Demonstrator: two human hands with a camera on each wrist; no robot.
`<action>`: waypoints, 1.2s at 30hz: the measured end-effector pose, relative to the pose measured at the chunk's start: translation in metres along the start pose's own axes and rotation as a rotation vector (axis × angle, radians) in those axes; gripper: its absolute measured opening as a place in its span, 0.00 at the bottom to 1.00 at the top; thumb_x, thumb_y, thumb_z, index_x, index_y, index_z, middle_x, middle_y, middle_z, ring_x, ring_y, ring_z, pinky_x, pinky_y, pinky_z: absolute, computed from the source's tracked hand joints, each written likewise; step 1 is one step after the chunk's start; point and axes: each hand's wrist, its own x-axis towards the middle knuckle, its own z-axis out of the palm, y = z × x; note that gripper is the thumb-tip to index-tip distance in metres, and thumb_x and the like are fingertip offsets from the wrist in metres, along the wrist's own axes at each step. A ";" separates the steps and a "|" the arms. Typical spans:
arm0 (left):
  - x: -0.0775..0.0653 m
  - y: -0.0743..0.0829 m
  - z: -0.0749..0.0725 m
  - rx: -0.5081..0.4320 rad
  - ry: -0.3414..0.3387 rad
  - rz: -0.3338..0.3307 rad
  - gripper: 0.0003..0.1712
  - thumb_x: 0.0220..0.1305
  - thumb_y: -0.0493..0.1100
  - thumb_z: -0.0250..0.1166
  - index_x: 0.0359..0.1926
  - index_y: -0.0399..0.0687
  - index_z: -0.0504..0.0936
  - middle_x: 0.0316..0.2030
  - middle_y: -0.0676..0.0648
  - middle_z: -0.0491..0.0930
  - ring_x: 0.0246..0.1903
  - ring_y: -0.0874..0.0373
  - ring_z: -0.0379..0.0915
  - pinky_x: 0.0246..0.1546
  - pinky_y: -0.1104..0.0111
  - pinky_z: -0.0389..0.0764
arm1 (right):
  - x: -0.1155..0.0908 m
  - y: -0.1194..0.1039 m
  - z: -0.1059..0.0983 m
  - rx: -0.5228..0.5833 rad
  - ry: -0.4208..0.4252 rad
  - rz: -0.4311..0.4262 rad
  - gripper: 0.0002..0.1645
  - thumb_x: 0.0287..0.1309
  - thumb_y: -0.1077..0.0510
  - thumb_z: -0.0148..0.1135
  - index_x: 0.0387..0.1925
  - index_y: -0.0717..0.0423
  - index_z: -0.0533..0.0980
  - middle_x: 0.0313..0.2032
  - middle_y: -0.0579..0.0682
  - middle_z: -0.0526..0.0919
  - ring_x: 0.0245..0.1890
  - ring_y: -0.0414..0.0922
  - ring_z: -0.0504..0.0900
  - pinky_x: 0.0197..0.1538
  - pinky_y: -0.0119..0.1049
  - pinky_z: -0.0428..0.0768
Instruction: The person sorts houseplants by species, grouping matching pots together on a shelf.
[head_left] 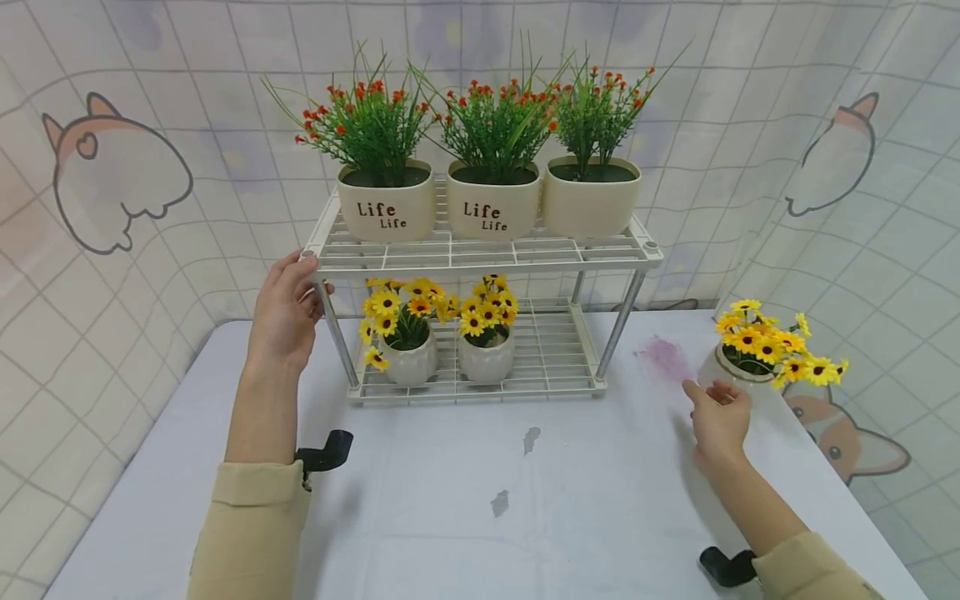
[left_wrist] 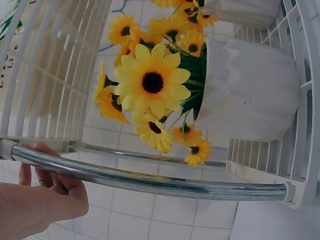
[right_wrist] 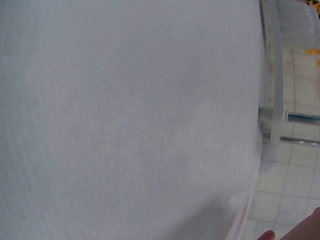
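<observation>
A two-tier white wire rack (head_left: 480, 387) with metal posts stands on the table. At its upper left front corner my left hand (head_left: 285, 317) grips the post (left_wrist: 150, 182), fingers curled behind it. My right hand (head_left: 720, 421) is just in front of a white pot of yellow sunflowers (head_left: 757, 346) on the right, its fingers loosely bent; whether they touch the pot cannot be told. Two similar sunflower pots, one at left (head_left: 411, 358) and one beside it (head_left: 487, 350), sit on the lower tier. In the right wrist view only fingertips (right_wrist: 302, 230) show.
Three cream planters, left (head_left: 386, 204), middle (head_left: 495, 204) and right (head_left: 591, 204), hold red-flowered plants on the top tier. A white cloth (head_left: 420, 500) with grey marks and a pink stain covers the table. A tile-patterned curtain (head_left: 247, 50) hangs behind and at both sides.
</observation>
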 end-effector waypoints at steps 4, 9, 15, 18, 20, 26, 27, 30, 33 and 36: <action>0.000 0.000 0.000 -0.003 0.000 0.001 0.29 0.74 0.53 0.63 0.69 0.53 0.65 0.58 0.46 0.74 0.47 0.55 0.66 0.50 0.67 0.61 | 0.011 -0.001 -0.010 0.058 0.055 0.037 0.44 0.67 0.43 0.66 0.71 0.47 0.50 0.51 0.38 0.60 0.42 0.38 0.66 0.47 0.28 0.71; 0.000 0.001 -0.001 0.003 -0.005 0.008 0.30 0.74 0.53 0.63 0.70 0.53 0.64 0.57 0.47 0.75 0.47 0.55 0.66 0.50 0.67 0.61 | 0.026 -0.005 -0.016 0.135 0.140 0.045 0.51 0.65 0.43 0.68 0.74 0.39 0.43 0.62 0.40 0.56 0.58 0.37 0.62 0.61 0.27 0.66; 0.000 0.000 -0.001 0.012 -0.005 0.013 0.29 0.75 0.53 0.62 0.70 0.53 0.65 0.58 0.48 0.74 0.47 0.55 0.65 0.50 0.67 0.61 | 0.042 -0.006 -0.017 0.188 0.196 0.045 0.65 0.62 0.41 0.70 0.79 0.34 0.31 0.78 0.47 0.34 0.77 0.40 0.40 0.73 0.28 0.47; 0.000 -0.001 -0.001 0.017 -0.007 0.013 0.29 0.74 0.54 0.63 0.70 0.53 0.65 0.58 0.47 0.74 0.47 0.55 0.65 0.51 0.67 0.61 | 0.048 -0.005 -0.014 0.162 0.238 0.042 0.66 0.59 0.39 0.72 0.79 0.34 0.33 0.78 0.47 0.36 0.78 0.40 0.39 0.74 0.30 0.44; 0.000 -0.001 -0.001 0.021 -0.009 0.014 0.30 0.75 0.54 0.62 0.70 0.53 0.65 0.58 0.48 0.74 0.48 0.55 0.65 0.51 0.67 0.60 | 0.050 -0.005 -0.012 0.132 0.265 0.051 0.68 0.57 0.36 0.73 0.79 0.34 0.33 0.78 0.47 0.37 0.78 0.41 0.39 0.74 0.32 0.43; 0.000 -0.001 -0.001 0.029 -0.008 0.016 0.30 0.74 0.54 0.62 0.70 0.54 0.64 0.58 0.47 0.73 0.49 0.55 0.64 0.51 0.67 0.60 | 0.056 -0.006 -0.005 0.097 0.319 0.079 0.72 0.53 0.33 0.74 0.80 0.34 0.32 0.79 0.48 0.39 0.78 0.42 0.41 0.75 0.36 0.42; 0.000 -0.001 -0.001 0.028 -0.007 0.015 0.30 0.74 0.54 0.62 0.70 0.54 0.64 0.58 0.48 0.73 0.49 0.55 0.64 0.51 0.67 0.60 | 0.057 -0.006 -0.004 0.098 0.324 0.079 0.72 0.53 0.34 0.74 0.80 0.34 0.32 0.78 0.48 0.40 0.78 0.42 0.41 0.75 0.36 0.42; -0.001 0.000 -0.001 0.024 -0.006 0.014 0.30 0.74 0.54 0.62 0.70 0.54 0.65 0.57 0.49 0.73 0.49 0.55 0.64 0.52 0.67 0.60 | 0.062 -0.006 -0.002 0.099 0.343 0.065 0.73 0.53 0.35 0.75 0.80 0.36 0.32 0.78 0.48 0.41 0.78 0.42 0.43 0.75 0.35 0.42; -0.001 -0.001 -0.001 0.024 -0.002 0.012 0.30 0.74 0.54 0.63 0.70 0.54 0.65 0.57 0.49 0.74 0.49 0.55 0.65 0.52 0.67 0.61 | 0.067 -0.005 -0.001 0.100 0.351 0.053 0.73 0.53 0.36 0.75 0.81 0.38 0.31 0.78 0.48 0.40 0.78 0.41 0.42 0.75 0.33 0.41; -0.001 -0.001 -0.001 0.024 0.001 0.007 0.29 0.74 0.54 0.63 0.70 0.54 0.65 0.57 0.49 0.74 0.49 0.55 0.65 0.52 0.67 0.61 | 0.073 -0.006 -0.001 0.130 0.347 0.040 0.73 0.53 0.38 0.77 0.81 0.40 0.34 0.79 0.46 0.40 0.77 0.39 0.42 0.74 0.30 0.39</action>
